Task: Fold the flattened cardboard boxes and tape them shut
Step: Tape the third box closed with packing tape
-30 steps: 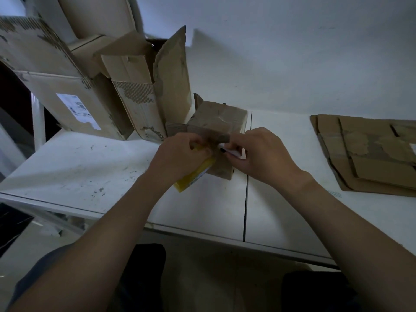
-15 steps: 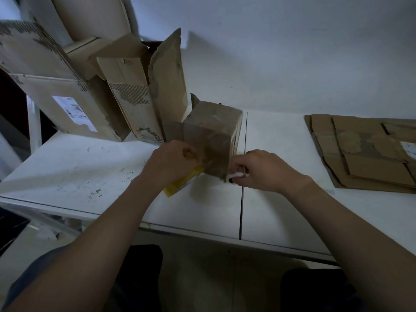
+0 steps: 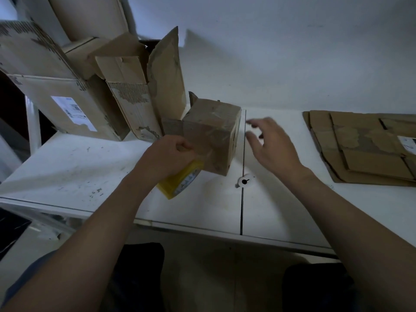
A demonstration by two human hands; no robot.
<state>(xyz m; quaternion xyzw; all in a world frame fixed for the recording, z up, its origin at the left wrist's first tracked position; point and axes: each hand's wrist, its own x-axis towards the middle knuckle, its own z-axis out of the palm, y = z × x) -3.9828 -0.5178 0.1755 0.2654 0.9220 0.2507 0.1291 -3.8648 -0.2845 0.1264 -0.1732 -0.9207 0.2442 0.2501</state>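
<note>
Head view: flattened cardboard [image 3: 360,152] lies on white table [image 3: 67,167] by wall [image 3: 292,52].

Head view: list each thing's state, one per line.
small cardboard box: folded, taped over.
yellow tape roll: gripped by left hand.
right hand: open, empty, above table.
small white tool: lying loose on table.
flattened boxes: stacked flat, unfolded.
tall box: top flaps open.

A folded box [image 3: 211,134] stands at the centre of the table [image 3: 67,167], with opened boxes [image 3: 135,91] just behind and left of it. A tape roll [image 3: 180,179] sits at its near-left corner under the left hand [image 3: 168,156]; a small object [image 3: 245,181] lies just before it. Flattened cardboard [image 3: 364,152] lies stacked well apart to the right.
</note>
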